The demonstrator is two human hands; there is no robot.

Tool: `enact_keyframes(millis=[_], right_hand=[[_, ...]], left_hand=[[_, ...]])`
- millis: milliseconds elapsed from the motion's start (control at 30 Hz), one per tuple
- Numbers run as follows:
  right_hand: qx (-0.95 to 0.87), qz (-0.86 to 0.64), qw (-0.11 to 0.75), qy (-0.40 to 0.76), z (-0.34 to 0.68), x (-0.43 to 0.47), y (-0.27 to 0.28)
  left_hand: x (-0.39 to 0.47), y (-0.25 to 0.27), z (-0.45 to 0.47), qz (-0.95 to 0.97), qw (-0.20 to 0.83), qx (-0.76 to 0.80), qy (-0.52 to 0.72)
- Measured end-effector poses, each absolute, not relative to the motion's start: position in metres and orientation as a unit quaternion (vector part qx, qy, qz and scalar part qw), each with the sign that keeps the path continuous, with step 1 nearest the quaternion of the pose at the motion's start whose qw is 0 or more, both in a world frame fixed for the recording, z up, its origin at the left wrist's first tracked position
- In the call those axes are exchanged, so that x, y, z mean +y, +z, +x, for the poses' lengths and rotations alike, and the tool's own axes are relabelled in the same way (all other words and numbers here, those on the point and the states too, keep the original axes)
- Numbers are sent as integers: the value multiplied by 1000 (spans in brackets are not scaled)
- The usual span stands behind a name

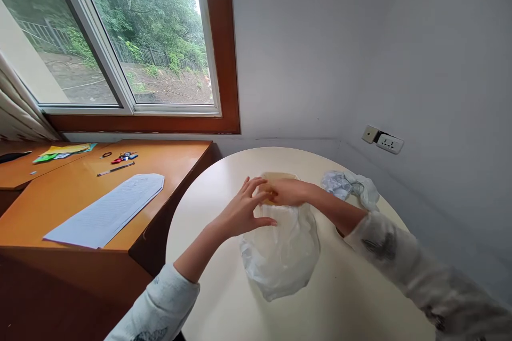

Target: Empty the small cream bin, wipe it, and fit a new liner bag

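Presumably, the step is opening out the mouth [280,175] of the translucent white plastic bag [282,258] on the round table [212,192]. Left hand [242,212]: open, fingers spread. Right hand [288,192]: curled at the mouth, grip obscured. Next move calls for spread fingers.

No text, brand, number or sign can be read. Left of the round table [352,282], the white sheets [108,210] bear rows of fine lines, too small to make out as words. Farther left of the table, any print on the coloured papers [64,149] is too small to read.
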State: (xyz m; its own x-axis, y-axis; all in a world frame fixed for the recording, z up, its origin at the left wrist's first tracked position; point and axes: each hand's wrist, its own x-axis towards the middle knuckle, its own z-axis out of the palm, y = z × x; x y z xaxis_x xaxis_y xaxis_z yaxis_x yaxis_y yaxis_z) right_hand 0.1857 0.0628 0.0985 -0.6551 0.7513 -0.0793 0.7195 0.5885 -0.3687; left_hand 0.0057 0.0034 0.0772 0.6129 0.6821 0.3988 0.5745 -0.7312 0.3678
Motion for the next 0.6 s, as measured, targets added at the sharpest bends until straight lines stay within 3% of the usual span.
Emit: enact_keyframes(millis=[67,200,367,600], right_hand=[[-882,-421,102,186,199,49,113],[-818,-432,309,220,238,25,111],[-756,-408,347,377,270,19,50],[-633,-322,425,562,256,26,8]], left_hand=[[2,64,6,844,167,394,323],[5,37,5,768,287,418,392],[15,17,8,728,398,395,394],[25,-2,13,737,440,339,386]])
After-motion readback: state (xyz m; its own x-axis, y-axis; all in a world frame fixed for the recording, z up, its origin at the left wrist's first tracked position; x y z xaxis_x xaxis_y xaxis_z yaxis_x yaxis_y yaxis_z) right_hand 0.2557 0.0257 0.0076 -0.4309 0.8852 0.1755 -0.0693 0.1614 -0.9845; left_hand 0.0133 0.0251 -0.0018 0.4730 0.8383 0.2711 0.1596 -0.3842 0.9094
